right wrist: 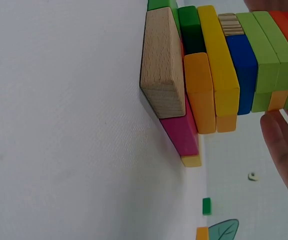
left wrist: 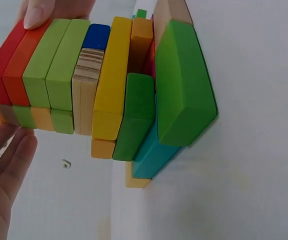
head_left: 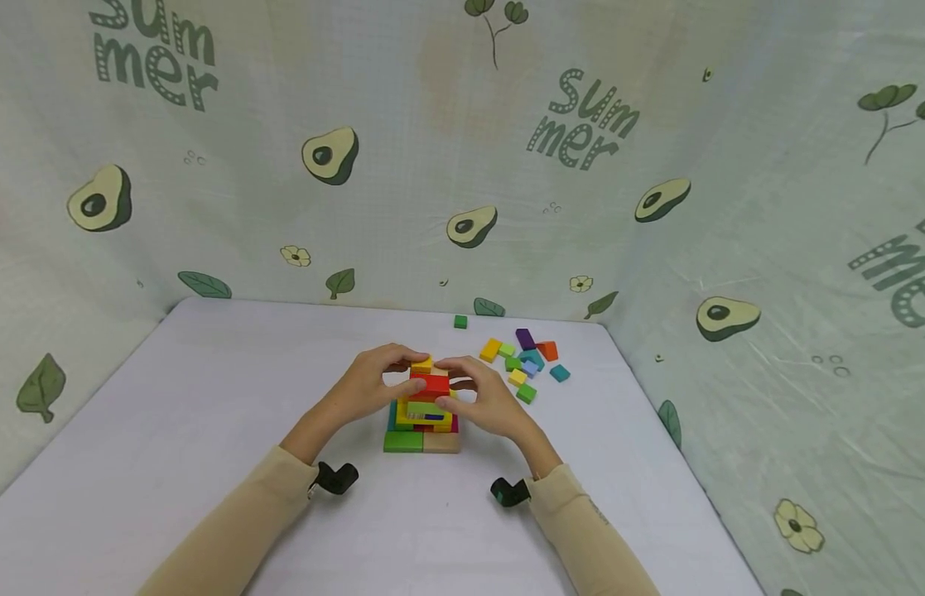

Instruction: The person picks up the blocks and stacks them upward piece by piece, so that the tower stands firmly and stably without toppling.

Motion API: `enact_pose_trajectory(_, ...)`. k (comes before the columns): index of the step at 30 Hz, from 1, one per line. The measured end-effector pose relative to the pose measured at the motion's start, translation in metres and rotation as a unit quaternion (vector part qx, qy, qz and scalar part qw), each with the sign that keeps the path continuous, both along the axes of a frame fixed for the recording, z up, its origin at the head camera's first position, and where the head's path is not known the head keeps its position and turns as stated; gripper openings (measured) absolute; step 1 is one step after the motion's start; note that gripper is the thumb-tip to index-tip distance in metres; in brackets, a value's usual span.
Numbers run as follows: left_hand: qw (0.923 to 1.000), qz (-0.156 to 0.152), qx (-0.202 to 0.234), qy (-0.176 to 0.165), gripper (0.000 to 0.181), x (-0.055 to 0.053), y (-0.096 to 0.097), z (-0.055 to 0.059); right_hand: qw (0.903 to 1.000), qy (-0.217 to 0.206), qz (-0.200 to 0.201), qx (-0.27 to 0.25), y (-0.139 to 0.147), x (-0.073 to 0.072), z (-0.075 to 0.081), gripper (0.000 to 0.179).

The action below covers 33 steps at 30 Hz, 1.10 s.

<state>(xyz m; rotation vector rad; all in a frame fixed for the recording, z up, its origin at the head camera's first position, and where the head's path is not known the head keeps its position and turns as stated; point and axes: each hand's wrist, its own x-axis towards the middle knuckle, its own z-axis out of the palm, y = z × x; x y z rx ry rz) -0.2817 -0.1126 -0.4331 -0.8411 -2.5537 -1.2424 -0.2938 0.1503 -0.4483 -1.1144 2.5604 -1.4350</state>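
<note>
A tower of coloured wooden blocks (head_left: 426,410) stands mid-table, with green and bare-wood blocks at its foot. My left hand (head_left: 365,385) holds its upper part from the left, thumb on the front of the red block (head_left: 435,382), fingers reaching behind beside a small yellow block (head_left: 421,365) on top. From the right, my right hand (head_left: 493,401) grips the same upper layers, its thumb at the orange-red block (left wrist: 25,57) just under the red one. Light green blocks (right wrist: 266,52), a blue block (right wrist: 244,75) and a long yellow block (right wrist: 223,70) lie in layers below.
Loose blocks lie scattered at the back right, among them a purple block (head_left: 525,338), an orange block (head_left: 547,351) and a teal block (head_left: 560,373). One green block (head_left: 460,322) sits alone near the back edge. A printed cloth (head_left: 402,207) hangs behind the white table (head_left: 209,397).
</note>
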Motion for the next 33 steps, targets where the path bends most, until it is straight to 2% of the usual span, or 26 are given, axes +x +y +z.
enact_pose_trajectory(4,1.0000,-0.007,-0.004,0.001,0.055,-0.002,-0.004,-0.003,1.0000,0.002,-0.002,0.000,-0.002,0.000,-0.001,0.055)
enact_pose_trajectory(11,0.9999,-0.011,0.000,0.012,0.052,-0.003,-0.007,-0.008,0.9999,-0.002,0.010,0.005,-0.003,0.000,0.000,0.056)
enact_pose_trajectory(15,0.9997,-0.014,-0.001,0.019,0.051,-0.004,-0.006,-0.007,0.9994,-0.008,0.015,0.031,0.005,-0.002,0.008,0.059)
enact_pose_trajectory(18,0.9997,-0.017,-0.004,0.020,0.050,-0.005,-0.004,-0.006,0.9985,-0.012,0.007,0.053,0.017,-0.008,0.016,0.059)
enact_pose_trajectory(21,0.9998,-0.016,-0.007,0.009,0.050,-0.006,-0.003,-0.005,0.9958,-0.008,-0.025,0.088,0.028,-0.024,0.018,0.059)
enact_pose_trajectory(25,0.9998,-0.015,-0.010,-0.004,0.050,-0.006,-0.002,-0.004,0.9875,0.005,-0.068,0.142,0.037,-0.055,0.013,0.064)
enact_pose_trajectory(29,0.9998,-0.014,-0.014,-0.008,0.050,-0.006,-0.002,-0.004,0.9798,0.003,-0.090,0.179,0.037,-0.085,0.009,0.068)
enact_pose_trajectory(33,0.9997,-0.014,-0.016,-0.008,0.049,-0.006,-0.002,-0.003,0.9735,-0.014,-0.103,0.204,0.036,-0.108,0.007,0.071)
